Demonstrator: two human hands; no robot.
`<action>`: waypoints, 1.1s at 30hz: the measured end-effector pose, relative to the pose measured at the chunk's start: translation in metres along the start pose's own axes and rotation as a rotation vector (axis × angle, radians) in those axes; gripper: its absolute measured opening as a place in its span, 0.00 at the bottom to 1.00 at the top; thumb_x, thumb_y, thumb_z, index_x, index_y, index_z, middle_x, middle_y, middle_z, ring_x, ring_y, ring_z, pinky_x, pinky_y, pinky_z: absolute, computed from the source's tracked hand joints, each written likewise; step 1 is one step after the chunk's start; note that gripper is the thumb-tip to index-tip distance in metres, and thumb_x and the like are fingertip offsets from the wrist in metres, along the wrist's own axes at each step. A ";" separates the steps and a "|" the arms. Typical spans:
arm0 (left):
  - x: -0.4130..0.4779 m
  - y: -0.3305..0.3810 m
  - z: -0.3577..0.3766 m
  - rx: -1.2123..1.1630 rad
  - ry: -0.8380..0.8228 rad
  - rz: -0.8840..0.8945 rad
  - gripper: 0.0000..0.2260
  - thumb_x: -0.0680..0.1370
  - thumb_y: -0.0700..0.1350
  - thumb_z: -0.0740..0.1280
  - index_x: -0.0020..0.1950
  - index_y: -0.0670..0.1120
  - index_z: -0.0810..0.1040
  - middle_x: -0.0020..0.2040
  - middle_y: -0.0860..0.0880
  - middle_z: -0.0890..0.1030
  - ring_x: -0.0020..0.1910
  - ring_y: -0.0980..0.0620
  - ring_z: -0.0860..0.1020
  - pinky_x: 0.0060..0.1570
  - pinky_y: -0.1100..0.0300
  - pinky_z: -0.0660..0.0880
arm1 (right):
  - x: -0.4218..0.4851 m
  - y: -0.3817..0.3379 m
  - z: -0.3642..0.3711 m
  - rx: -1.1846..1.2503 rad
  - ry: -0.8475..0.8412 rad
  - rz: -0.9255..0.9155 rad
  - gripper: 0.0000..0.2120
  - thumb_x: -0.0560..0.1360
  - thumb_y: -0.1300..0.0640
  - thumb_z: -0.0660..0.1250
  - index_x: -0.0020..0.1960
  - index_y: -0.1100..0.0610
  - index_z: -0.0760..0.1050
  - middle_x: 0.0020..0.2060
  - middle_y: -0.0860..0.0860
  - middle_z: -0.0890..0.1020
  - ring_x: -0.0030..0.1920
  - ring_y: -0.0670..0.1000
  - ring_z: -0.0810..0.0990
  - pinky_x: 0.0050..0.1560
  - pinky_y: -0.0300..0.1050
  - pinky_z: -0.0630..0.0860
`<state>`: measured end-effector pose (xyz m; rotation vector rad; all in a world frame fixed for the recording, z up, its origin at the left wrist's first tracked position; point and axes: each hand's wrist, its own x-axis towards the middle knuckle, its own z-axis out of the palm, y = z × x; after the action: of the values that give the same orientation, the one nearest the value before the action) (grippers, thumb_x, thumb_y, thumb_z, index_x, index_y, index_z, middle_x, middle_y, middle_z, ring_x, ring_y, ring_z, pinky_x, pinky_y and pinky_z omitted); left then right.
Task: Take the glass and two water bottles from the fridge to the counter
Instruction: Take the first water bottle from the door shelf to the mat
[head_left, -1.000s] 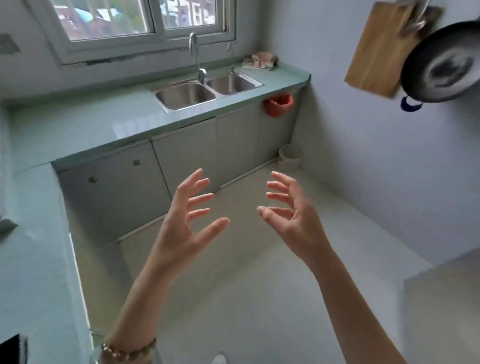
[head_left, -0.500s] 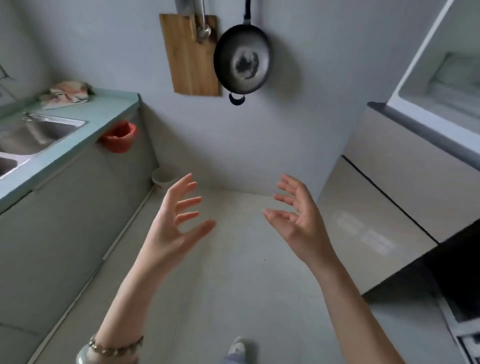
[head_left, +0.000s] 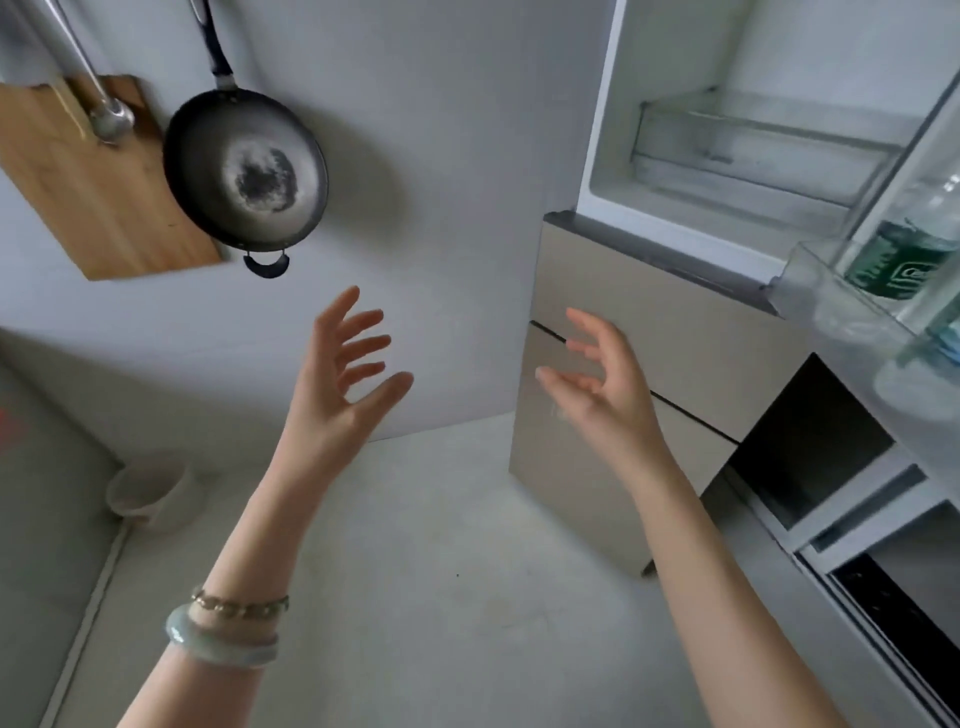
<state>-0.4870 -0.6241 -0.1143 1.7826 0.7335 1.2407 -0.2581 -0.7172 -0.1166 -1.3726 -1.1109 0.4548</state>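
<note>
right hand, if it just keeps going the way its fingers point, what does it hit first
Probably the beige cabinet front beside the open fridge; the right hand is open and empty, its fingers pointing up and leftward. Depth is unclear, so the gap cannot be judged.

A pan hangs on the far wall, just right of a cutting board. The open fridge stands at right, a bottle in its door shelf. A bowl sits on the floor at left.

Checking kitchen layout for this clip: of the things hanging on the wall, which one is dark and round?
The frying pan, hung by its handle. The cutting board to its left is pale wood with straight edges, and a metal utensil hangs in front of it.
</note>
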 end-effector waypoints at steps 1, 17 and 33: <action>0.012 -0.005 0.007 -0.016 -0.032 0.006 0.34 0.71 0.43 0.72 0.73 0.58 0.62 0.66 0.54 0.74 0.62 0.55 0.77 0.57 0.60 0.75 | 0.006 0.002 -0.007 -0.020 0.035 0.006 0.25 0.73 0.62 0.71 0.66 0.47 0.69 0.65 0.45 0.71 0.63 0.44 0.72 0.59 0.45 0.76; 0.208 -0.073 0.119 -0.255 -0.616 0.142 0.32 0.69 0.47 0.71 0.70 0.60 0.62 0.67 0.54 0.72 0.61 0.58 0.76 0.56 0.63 0.75 | 0.090 0.033 -0.046 -0.293 0.555 0.131 0.28 0.72 0.59 0.72 0.69 0.48 0.68 0.64 0.45 0.69 0.63 0.42 0.72 0.58 0.38 0.76; 0.271 -0.072 0.256 -0.481 -1.183 0.271 0.35 0.70 0.48 0.71 0.74 0.53 0.62 0.68 0.54 0.70 0.63 0.56 0.74 0.59 0.60 0.74 | 0.081 0.015 -0.069 -0.527 1.049 0.289 0.28 0.72 0.58 0.73 0.69 0.48 0.68 0.65 0.45 0.69 0.64 0.45 0.71 0.60 0.45 0.77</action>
<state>-0.1544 -0.4427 -0.0970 1.8172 -0.4550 0.2773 -0.1592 -0.6846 -0.0898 -1.8894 -0.1464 -0.3939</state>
